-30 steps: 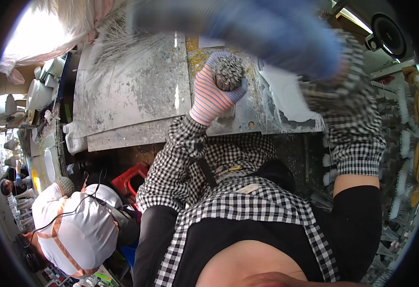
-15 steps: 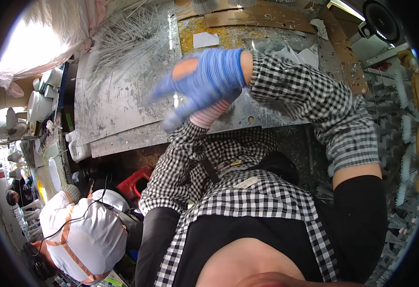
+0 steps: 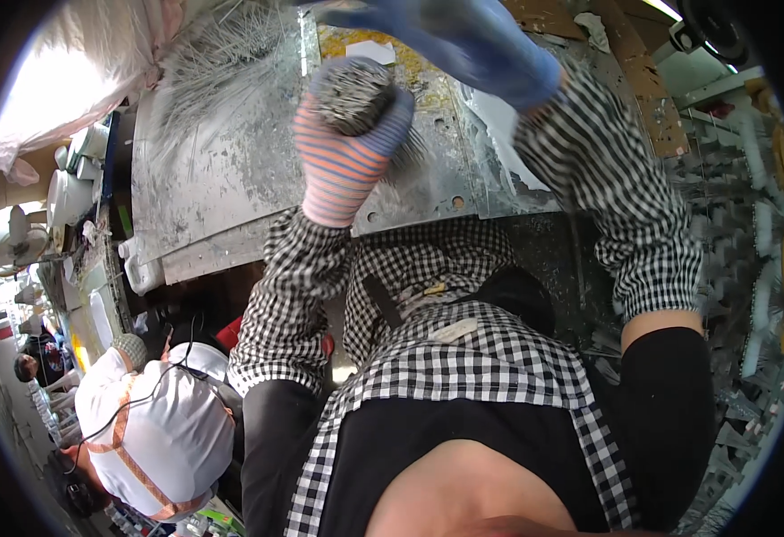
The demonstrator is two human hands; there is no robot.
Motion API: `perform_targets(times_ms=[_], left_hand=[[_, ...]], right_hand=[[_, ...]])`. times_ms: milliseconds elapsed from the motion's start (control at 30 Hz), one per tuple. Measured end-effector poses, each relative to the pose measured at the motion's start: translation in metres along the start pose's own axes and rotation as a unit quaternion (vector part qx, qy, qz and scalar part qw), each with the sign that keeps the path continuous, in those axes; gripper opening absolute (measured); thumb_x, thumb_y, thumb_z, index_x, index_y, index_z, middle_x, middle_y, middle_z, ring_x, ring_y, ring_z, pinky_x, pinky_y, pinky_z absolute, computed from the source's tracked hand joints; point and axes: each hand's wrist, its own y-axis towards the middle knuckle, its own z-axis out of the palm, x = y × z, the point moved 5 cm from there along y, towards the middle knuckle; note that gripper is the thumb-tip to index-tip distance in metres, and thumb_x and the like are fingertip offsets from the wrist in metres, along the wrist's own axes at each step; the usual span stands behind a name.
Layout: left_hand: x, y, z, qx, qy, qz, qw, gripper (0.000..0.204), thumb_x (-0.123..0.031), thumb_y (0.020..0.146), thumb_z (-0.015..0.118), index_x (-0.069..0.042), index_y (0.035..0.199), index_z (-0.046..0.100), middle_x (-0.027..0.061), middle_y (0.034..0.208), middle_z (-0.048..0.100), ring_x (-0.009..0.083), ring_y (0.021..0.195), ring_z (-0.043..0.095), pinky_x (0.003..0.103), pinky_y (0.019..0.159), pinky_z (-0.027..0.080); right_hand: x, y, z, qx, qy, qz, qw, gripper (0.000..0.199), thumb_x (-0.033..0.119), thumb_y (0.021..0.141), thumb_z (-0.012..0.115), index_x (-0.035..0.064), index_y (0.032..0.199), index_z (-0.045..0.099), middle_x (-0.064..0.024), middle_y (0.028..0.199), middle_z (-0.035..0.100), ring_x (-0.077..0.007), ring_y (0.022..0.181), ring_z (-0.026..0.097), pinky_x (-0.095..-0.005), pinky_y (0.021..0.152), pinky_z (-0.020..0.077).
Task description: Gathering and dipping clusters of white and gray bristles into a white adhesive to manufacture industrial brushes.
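Note:
My left hand (image 3: pixel 343 161), in a pink-and-blue striped glove, is wrapped round a bundle of thin grey bristles (image 3: pixel 353 100) above the metal-topped worktable (image 3: pixel 222 188). The cut ends of the bundle face up, and loose strands stick out below the fist on its right. Farther out and to the right, my right hand (image 3: pixel 464 40) in a blue glove is raised over the table. Its visible fingers stretch leftward, apart from the bundle; motion blurs them and the upper edge cuts off part of the hand.
A pile of loose grey strands (image 3: pixel 217 67) covers the table's far left. A white paper piece (image 3: pixel 370 52) lies beyond my left hand. On the left, a person in a white cap (image 3: pixel 159 430) is close by. Racks of grey brush-like pieces (image 3: pixel 732 242) stand on the right.
My right hand has moved up and away, uncovering my left hand. My left hand has risen farther over the table, and the bristle bundle in it now shows.

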Motion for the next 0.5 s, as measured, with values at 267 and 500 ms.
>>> perform_targets(times_ms=[267,500], left_hand=[[0.087,-0.059,0.017,0.035,-0.003,-0.167,0.985,0.064,-0.014,0.086,0.083,-0.001,0.139,0.049,0.0102,0.121,0.067,0.0217,0.115,0.062,0.036,0.102,0.051],[0.148,-0.078,-0.020,0.289,0.231,-0.014,0.929,0.101,-0.032,0.071,0.090,-0.003,0.152,0.036,0.0242,0.139,0.058,0.0390,0.131,0.054,0.044,0.111,0.044]], right_hand=[[-0.134,-0.173,0.053,-0.211,-0.075,0.247,0.943,0.103,0.038,0.070,0.092,0.0065,0.151,0.034,-0.0197,0.141,0.053,-0.0333,0.130,0.054,-0.0445,0.109,0.0456],[-0.136,-0.202,0.058,-0.131,-0.065,0.222,0.964,0.089,0.037,0.076,0.086,0.0050,0.147,0.043,-0.0171,0.128,0.063,-0.0315,0.123,0.058,-0.0404,0.109,0.0462]])
